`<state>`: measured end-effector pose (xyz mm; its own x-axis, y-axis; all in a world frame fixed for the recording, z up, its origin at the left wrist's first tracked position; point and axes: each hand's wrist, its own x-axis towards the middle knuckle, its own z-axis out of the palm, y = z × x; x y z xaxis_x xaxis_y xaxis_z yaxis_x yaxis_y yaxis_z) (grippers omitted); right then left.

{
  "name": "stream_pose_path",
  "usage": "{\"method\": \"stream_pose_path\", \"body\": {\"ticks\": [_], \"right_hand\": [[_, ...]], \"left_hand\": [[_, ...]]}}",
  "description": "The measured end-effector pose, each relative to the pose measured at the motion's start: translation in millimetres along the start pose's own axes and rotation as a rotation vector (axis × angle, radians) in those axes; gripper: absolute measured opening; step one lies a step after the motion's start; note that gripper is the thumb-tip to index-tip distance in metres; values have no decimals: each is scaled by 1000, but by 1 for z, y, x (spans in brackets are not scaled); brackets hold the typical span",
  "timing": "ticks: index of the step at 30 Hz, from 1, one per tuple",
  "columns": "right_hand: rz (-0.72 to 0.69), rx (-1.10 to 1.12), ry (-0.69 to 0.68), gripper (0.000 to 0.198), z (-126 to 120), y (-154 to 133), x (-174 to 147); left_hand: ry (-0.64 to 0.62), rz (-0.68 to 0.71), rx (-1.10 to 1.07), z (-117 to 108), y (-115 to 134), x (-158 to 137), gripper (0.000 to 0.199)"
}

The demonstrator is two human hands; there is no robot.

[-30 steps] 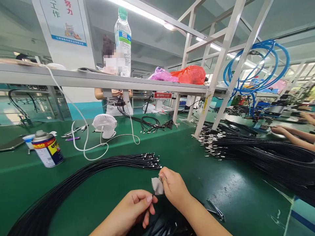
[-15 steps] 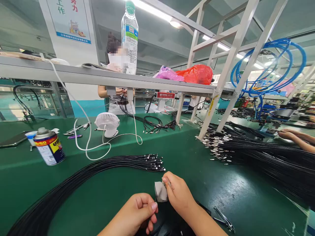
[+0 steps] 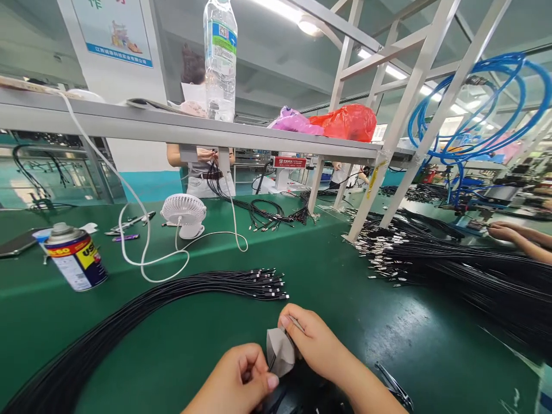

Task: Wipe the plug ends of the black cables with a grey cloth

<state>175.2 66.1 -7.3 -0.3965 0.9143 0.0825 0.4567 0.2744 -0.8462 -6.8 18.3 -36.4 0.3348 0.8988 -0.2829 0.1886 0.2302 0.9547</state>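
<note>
A small grey cloth (image 3: 281,352) hangs from my right hand (image 3: 317,345), whose thumb and fingers pinch its upper edge. My left hand (image 3: 245,374) is closed just left of the cloth, pinching a thin black cable (image 3: 271,362) that runs against the cloth. Most of that cable is hidden by the fingers and the cloth. Beyond my hands, a bundle of black cables (image 3: 172,287) lies curved on the green table, its plug ends near the cloth. Metal nippers (image 3: 394,386) lie right of my right forearm.
At left stand a spray can (image 3: 75,259) and a white fan (image 3: 184,213) with a looping white cord. A large cable pile (image 3: 448,270) covers the right side, by another person's hand (image 3: 504,232). A shelf (image 3: 259,137) on metal legs crosses above the table.
The cloth has come closer to my left fingers and now meets them, and both hands sit slightly lower. The camera view has shifted a little.
</note>
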Motion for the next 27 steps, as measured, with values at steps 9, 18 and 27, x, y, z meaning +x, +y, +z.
{"method": "stream_pose_path", "body": {"ticks": [9, 18, 27], "right_hand": [[160, 55, -46, 22, -3, 9, 3], [98, -50, 22, 23, 3, 10, 6], [-24, -180, 163, 24, 12, 14, 8]], "left_hand": [[184, 150, 610, 1, 29, -17, 21], [204, 172, 660, 1, 30, -18, 20], [194, 166, 358, 2, 22, -9, 18]]}}
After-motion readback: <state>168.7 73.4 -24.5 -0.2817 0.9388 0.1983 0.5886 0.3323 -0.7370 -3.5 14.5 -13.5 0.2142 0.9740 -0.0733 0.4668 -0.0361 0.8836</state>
